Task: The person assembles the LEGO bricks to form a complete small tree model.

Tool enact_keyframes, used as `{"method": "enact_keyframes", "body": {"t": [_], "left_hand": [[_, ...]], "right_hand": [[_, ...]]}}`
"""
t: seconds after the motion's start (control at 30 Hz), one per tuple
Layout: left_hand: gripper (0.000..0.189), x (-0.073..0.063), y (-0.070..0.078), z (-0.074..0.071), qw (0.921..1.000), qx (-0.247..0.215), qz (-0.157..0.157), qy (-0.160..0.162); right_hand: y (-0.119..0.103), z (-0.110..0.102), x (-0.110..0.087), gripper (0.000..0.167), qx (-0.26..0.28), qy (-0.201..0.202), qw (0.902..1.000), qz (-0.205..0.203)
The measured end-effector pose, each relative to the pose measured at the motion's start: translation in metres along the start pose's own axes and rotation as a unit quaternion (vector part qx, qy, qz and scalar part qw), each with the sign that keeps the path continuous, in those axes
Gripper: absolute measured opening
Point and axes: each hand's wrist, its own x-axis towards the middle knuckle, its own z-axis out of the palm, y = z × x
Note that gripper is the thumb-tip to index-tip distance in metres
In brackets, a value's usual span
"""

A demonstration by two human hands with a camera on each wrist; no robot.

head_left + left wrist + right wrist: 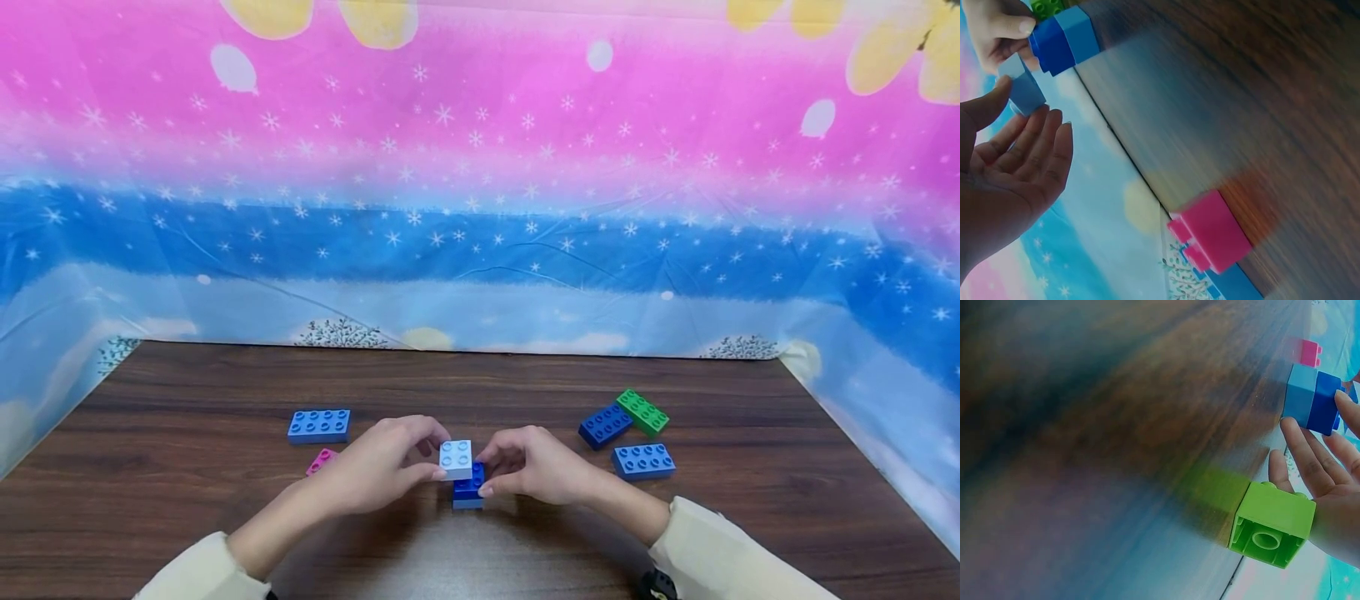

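My left hand [375, 467] pinches a light blue square brick [455, 458] between thumb and fingers, its studs up. Just below and to the right of it stands a small stack, a dark blue brick [1054, 47] on top of a medium blue one [1079, 32]. The right hand [543, 467] holds this stack from its right side; in the right wrist view the thumb lies against the dark blue brick [1324, 403] and the fingertips reach the medium blue brick [1300, 394]. The held brick overlaps the stack in the head view.
To the left lie a blue eight-stud brick [318, 426] and a pink brick [321, 461], partly behind my left hand. On the right are dark blue [605, 426], green [642, 412] and blue [643, 461] bricks. A light green brick [1272, 519] sits near my right wrist.
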Motion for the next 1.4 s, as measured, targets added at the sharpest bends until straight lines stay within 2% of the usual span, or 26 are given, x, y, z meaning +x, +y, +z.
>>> {"method": "enact_keyframes", "body": {"t": [0.27, 0.5, 0.8, 1.4], "left_hand": [[0.023, 0.002, 0.003, 0.007, 0.9998, 0.004, 0.02, 0.007], [0.023, 0.003, 0.004, 0.009, 0.9999, -0.003, 0.015, 0.0], [0.021, 0.002, 0.002, 0.013, 0.9997, -0.002, 0.022, 0.006], [0.021, 0.003, 0.002, 0.013, 0.9997, -0.003, 0.024, -0.004]], "right_hand": [[0.001, -0.001, -0.001, 0.021, 0.007, -0.005, 1.0, 0.004], [0.001, -0.001, -0.001, 0.02, 0.011, -0.006, 0.9999, 0.002], [-0.001, -0.001, -0.001, 0.022, 0.003, -0.006, 0.9999, 0.012], [0.0, -0.001, -0.002, 0.026, -0.01, -0.006, 0.9997, 0.02]]}}
